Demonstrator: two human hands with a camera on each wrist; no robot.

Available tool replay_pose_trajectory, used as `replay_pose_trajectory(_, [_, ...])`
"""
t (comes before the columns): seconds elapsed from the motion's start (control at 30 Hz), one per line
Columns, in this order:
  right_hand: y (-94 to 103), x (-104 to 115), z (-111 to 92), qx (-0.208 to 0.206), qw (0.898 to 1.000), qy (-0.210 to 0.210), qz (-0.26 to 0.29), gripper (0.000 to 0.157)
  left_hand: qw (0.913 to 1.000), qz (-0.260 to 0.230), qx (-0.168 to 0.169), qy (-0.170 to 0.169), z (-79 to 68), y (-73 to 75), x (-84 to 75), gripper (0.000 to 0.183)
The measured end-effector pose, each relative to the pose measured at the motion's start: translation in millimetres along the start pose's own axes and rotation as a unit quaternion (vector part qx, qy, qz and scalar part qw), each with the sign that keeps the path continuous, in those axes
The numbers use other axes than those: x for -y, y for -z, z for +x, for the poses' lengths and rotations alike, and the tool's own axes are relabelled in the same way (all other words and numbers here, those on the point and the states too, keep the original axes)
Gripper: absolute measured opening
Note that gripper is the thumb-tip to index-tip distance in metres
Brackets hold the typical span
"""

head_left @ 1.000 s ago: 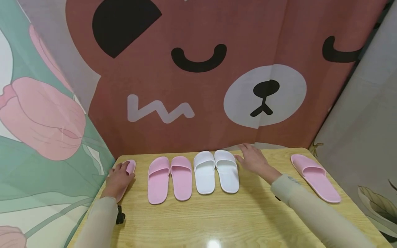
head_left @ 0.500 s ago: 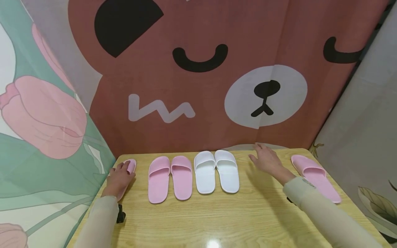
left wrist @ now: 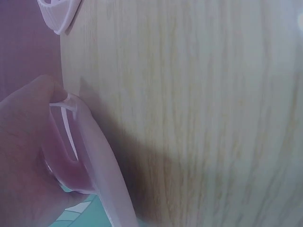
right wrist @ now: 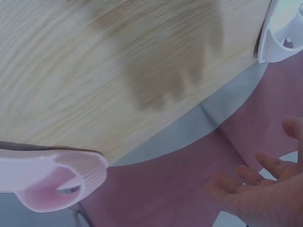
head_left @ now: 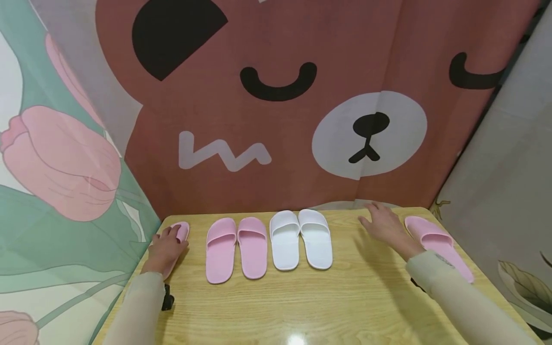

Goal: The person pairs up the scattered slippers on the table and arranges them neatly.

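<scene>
At the table's left edge my left hand [head_left: 165,248] grips a pink slipper [head_left: 183,232] by its strap, covering much of it. Up close in the left wrist view, the fingers are curled round the strap of that slipper [left wrist: 106,161]; whether its sole touches the table I cannot tell. My right hand [head_left: 387,229] hovers over the back right of the table with loose, spread fingers and holds nothing. Nearest to it, on its right, lies a single pink slipper [head_left: 444,249], partly behind the sleeve. A pair of white slippers [head_left: 285,247] lies to its left.
A pair of pink slippers [head_left: 220,258] lies beside the white pair, toes toward the back. The wooden table [head_left: 276,306] ends at a curtain [head_left: 258,187] with a bear print. Further hangings flank it left and right.
My right hand has moved rightward, away from the white slippers and toward the single pink slipper. The left hand stays on its slipper with hardly any movement.
</scene>
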State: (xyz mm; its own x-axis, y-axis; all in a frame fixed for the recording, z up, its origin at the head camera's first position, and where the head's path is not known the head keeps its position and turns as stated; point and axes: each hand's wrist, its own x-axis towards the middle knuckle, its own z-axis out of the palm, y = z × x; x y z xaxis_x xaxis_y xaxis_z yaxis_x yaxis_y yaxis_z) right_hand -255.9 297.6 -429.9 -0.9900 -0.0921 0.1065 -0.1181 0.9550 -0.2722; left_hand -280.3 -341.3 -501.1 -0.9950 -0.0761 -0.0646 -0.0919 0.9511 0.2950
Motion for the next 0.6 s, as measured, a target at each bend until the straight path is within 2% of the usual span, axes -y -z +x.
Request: replay_pose_trajectory(0.6, [3.5, -54.0, -16.4, -0.019, 0.999, -0.032, -0.012, 0.068, 0.9999, 0.0, -0.005, -0.01, 0.6, -1.5, 2.1, 0.074])
